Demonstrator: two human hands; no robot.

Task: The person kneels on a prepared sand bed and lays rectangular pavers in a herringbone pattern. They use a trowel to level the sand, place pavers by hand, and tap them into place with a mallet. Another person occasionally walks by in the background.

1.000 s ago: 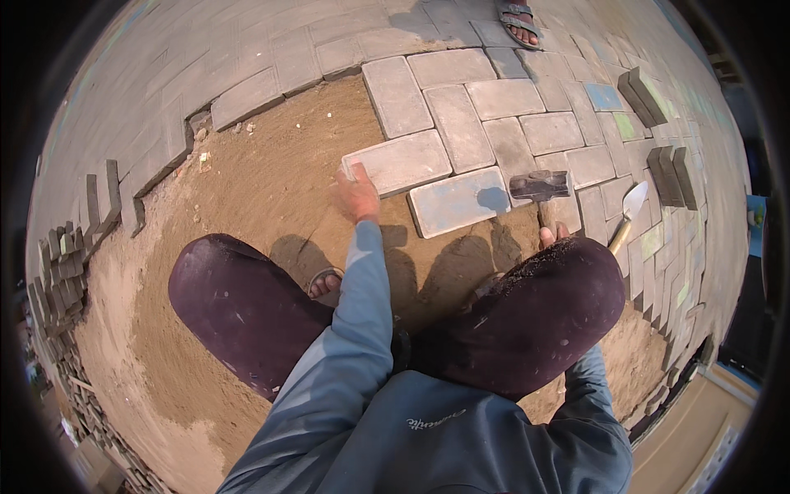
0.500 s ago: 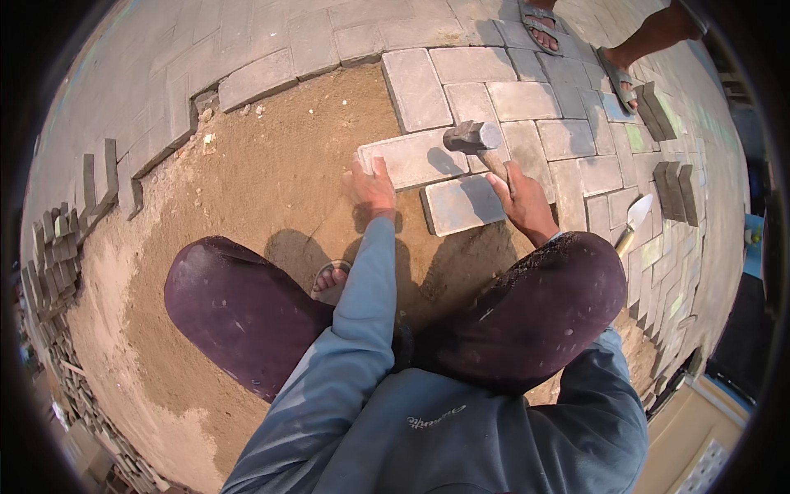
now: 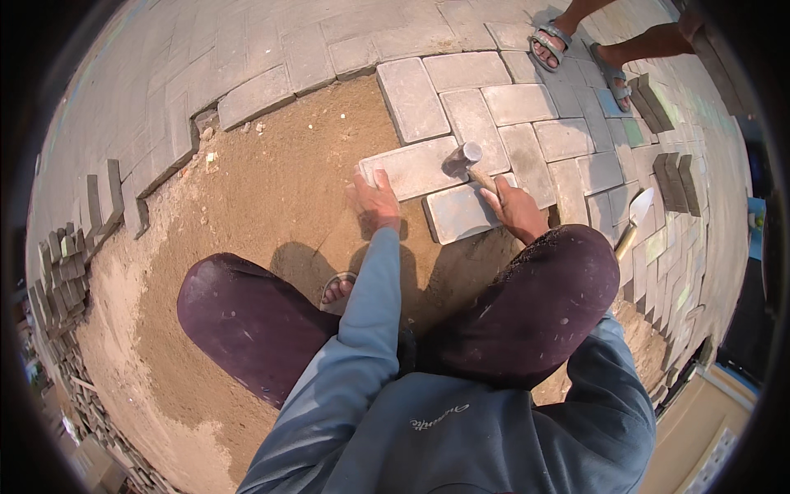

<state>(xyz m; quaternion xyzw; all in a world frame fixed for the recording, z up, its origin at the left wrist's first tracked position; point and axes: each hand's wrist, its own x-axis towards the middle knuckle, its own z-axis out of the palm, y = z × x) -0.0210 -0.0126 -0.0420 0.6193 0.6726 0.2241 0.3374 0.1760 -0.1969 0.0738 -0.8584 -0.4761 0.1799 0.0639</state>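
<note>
Paving block (image 3: 411, 167), grey and oblong, lies at the edge of the sand bed (image 3: 271, 206), its long side touching the laid blocks behind it and another loose block (image 3: 461, 212) just in front of it on the right. Nearest the camera are the person's own knees in dark purple trousers and the blue-grey sleeves, with a sandalled foot (image 3: 337, 290) showing between the legs on the sand. Beyond them, the left hand (image 3: 374, 198) rests flat and unclenched on the near left end of the paving block, fingers spread over its edge. The right hand (image 3: 514, 206) is clenched around the handle of a hammer (image 3: 469, 160), whose metal head sits on or just above the right end of the same block; I cannot tell whether it touches. To the right of the right knee a trowel (image 3: 635, 216) lies on the finished paving (image 3: 568, 136). Further right, several blocks stand on edge (image 3: 675, 177). At the far left, more spare blocks are stacked along the border (image 3: 82, 230). At the top, another person's sandalled feet (image 3: 576, 49) stand on the paving.
</note>
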